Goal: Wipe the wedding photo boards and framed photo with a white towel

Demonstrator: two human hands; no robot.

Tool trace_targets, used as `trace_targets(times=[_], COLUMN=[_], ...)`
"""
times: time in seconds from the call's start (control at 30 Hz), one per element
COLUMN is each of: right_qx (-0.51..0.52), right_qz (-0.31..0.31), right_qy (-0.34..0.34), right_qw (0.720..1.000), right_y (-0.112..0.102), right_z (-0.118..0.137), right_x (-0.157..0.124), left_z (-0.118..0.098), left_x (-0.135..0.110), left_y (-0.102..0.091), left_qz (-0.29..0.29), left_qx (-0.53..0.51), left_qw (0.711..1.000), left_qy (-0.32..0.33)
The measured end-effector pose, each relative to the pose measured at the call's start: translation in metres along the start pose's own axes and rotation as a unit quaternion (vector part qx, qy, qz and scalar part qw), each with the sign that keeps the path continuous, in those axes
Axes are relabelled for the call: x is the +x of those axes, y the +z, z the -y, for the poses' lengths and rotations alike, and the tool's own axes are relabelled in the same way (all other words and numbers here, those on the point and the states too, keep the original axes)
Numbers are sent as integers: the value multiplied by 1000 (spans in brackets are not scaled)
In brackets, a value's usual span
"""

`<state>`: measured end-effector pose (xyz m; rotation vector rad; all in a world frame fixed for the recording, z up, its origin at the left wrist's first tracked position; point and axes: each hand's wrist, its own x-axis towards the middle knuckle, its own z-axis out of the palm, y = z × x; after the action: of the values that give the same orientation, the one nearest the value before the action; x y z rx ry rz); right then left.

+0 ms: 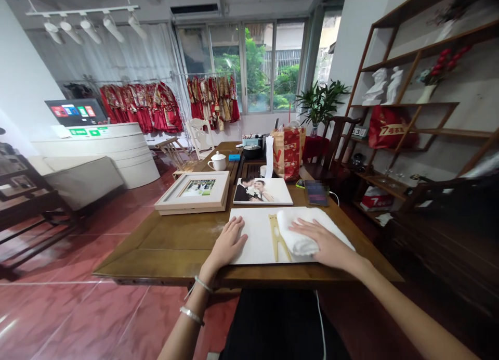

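Note:
A flat white board (253, 238) lies on the wooden table in front of me. My left hand (231, 240) rests on its left edge, fingers stretched out, with nothing held. On the board's right part sits a folded white towel (302, 219). My right hand (317, 239) lies flat on this towel, fingers spread. Between the two hands, touching the towel's left side, is a flat yellowish piece (274, 238) with two long legs and an oval hole; its kind is unclear. Just behind the board lies a white panel with a couple's photo (255, 191).
A framed picture (195, 191) lies at the table's left, near a lidded white cup (218, 161). Farther back stands a red and tan paper bag (287, 154). A dark phone (316, 192) with a white cable is at right. The wooden table (156, 245) ends close to me.

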<state>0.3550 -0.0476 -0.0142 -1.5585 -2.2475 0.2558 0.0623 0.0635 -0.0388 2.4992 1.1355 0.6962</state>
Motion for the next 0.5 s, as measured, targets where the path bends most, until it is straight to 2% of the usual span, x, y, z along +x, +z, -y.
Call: trace_targets(times=[0.13, 0.23, 0.33, 0.5], right_qx=[-4, -16, -16, -60], right_qz=[-21, -47, -43, -34], right_qy=[16, 36, 35, 37], right_qw=[1000, 998, 998, 997], right_y=[-5, -4, 1, 16], right_z=[-25, -28, -15, 29], right_x=[49, 61, 48, -13], left_z=[0, 0, 2, 1], left_x=[0, 0, 0, 1], left_y=[1, 3, 5, 5], left_qz=[5, -1, -14, -16], left_qx=[-6, -6, -7, -8], left_qw=[1000, 1000, 1000, 1000], left_qy=[-7, -13, -12, -12])
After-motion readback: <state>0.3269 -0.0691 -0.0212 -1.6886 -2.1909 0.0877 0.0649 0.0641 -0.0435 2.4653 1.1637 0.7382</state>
